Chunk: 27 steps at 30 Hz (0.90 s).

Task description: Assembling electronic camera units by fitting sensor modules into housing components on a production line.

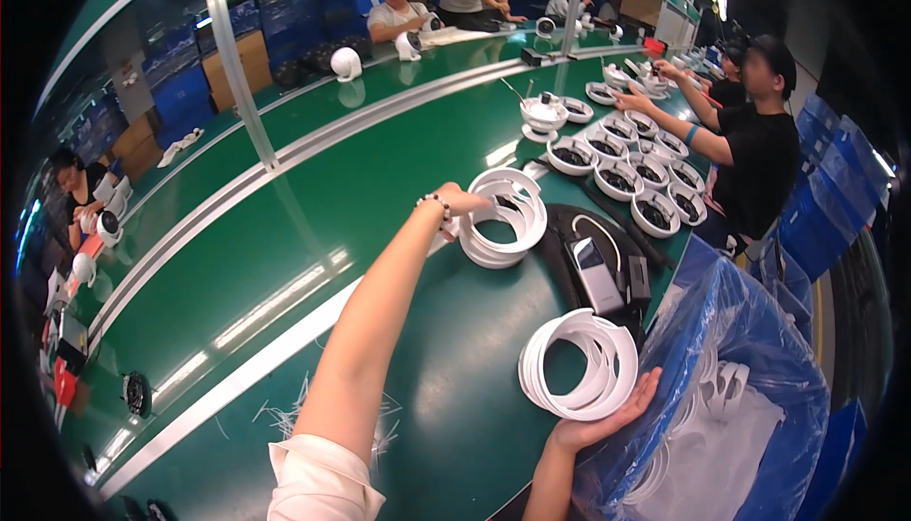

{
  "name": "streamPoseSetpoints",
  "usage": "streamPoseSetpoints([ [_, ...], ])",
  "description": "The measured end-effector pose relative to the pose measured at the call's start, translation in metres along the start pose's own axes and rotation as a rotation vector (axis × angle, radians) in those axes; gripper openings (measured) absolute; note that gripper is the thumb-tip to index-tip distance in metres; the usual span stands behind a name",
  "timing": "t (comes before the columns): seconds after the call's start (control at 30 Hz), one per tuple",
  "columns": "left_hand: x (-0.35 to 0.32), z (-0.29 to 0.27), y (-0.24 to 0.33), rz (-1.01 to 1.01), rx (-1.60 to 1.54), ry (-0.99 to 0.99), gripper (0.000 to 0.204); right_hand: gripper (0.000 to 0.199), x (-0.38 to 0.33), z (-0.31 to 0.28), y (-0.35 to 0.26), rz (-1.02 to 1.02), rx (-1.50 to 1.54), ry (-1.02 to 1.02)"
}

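Observation:
My left hand (460, 203) reaches out to a stack of white plastic rings (534, 217) on the green table, its fingers closed on the stack's left rim. A second stack of white plastic rings (622, 360) stands nearer to me. Against its lower right side lies my right hand (617, 417), palm up, with the fingers stretched out along the rings. Both stacks have open centres and cut-out edges.
A blue plastic-lined bin (797, 379) with white parts sits at right. Behind the stacks lie a power bank (596, 279) and a dark bag (560, 265). Farther off are several white bowl-shaped housings (617, 179) and a co-worker (764, 132). Plastic strips (280, 412) lie left.

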State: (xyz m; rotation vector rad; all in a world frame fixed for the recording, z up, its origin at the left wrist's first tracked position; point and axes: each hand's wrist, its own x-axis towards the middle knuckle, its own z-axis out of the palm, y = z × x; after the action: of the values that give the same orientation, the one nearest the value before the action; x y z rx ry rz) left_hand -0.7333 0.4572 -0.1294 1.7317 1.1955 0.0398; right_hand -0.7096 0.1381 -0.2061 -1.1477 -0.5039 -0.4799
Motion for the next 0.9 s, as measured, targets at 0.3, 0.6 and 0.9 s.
streamPoseSetpoints([
  [0.3,-0.057,-0.031,-0.013,0.275,0.314,0.494,0.084,0.055,0.000,-0.004,0.004,-0.054,-0.008,-0.003],
  [0.6,-0.189,-0.189,-0.248,0.017,0.814,1.232,0.043,0.053,-0.007,-0.004,-0.004,-0.173,-0.073,-0.015],
  [0.9,-0.337,-0.214,-0.381,-0.878,0.554,0.953,0.086,0.053,-0.001,-0.010,-0.022,-0.646,-0.238,-0.131],
])
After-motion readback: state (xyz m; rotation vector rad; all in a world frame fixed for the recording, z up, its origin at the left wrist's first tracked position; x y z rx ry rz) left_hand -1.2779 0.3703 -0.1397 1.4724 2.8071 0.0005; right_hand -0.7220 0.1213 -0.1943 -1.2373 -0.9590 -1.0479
